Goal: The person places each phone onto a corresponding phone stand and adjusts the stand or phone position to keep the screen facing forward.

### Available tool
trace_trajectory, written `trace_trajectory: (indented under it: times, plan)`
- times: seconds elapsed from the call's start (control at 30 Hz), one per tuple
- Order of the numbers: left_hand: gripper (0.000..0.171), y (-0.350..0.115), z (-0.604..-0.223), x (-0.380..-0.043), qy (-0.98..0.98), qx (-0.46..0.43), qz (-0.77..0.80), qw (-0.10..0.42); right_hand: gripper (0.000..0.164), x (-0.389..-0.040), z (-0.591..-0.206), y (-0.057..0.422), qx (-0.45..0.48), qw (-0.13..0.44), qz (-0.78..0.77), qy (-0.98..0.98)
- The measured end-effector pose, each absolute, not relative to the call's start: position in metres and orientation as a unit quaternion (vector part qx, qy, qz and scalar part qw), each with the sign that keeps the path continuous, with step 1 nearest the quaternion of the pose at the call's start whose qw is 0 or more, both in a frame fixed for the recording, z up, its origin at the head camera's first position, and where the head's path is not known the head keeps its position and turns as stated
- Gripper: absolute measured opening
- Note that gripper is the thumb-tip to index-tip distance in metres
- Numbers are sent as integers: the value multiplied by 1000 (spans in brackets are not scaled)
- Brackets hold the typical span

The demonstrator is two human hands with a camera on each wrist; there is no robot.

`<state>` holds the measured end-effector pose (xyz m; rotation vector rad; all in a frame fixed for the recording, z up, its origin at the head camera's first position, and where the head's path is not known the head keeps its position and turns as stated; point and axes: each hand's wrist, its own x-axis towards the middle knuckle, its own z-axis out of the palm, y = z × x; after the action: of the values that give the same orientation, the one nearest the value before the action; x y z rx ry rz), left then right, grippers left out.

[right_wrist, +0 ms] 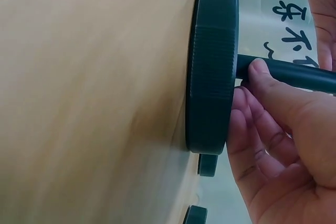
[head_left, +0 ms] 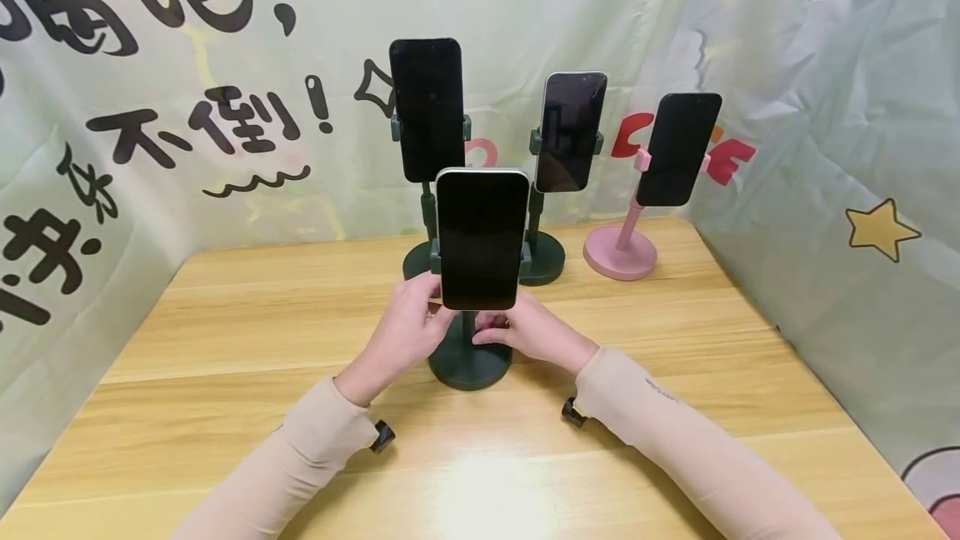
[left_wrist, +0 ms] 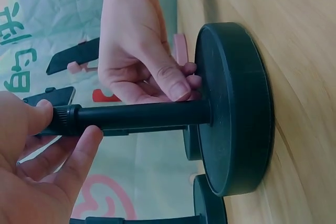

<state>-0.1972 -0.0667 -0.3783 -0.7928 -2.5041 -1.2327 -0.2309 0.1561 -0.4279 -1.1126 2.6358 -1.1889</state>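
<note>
A dark green phone stand (head_left: 470, 367) with a round base stands upright on the table and carries a black-screened smartphone (head_left: 483, 240) in its clamp. Behind that phone, my left hand (head_left: 405, 317) holds the ribbed collar (left_wrist: 65, 118) partway up the pole, thumb on one side and fingers on the other. Lower down, my right hand (head_left: 538, 328) pinches the pole (right_wrist: 286, 73) just above the base, its fingers curled close to the base's top. The phone hides part of both hands in the head view.
Behind stand two more dark green stands, holding a tall phone (head_left: 429, 111) and a silver-edged phone (head_left: 572, 132). At the back right, a pink stand (head_left: 619, 252) holds another phone (head_left: 678, 148). Printed cloth (head_left: 525, 7) surrounds the wooden table (head_left: 262, 332).
</note>
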Motion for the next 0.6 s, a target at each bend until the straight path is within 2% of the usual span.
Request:
trace_trajectory:
  times: [0.27,0.6]
  plan:
    - [2,-81,-382,-196,-863,-255,-411,142,12,-233,-425,141,-363,26,-349,864]
    - [5,-97,-378,-195,-872,-239,-398,156,11,-229,-419,130,-357,47,-319,877]
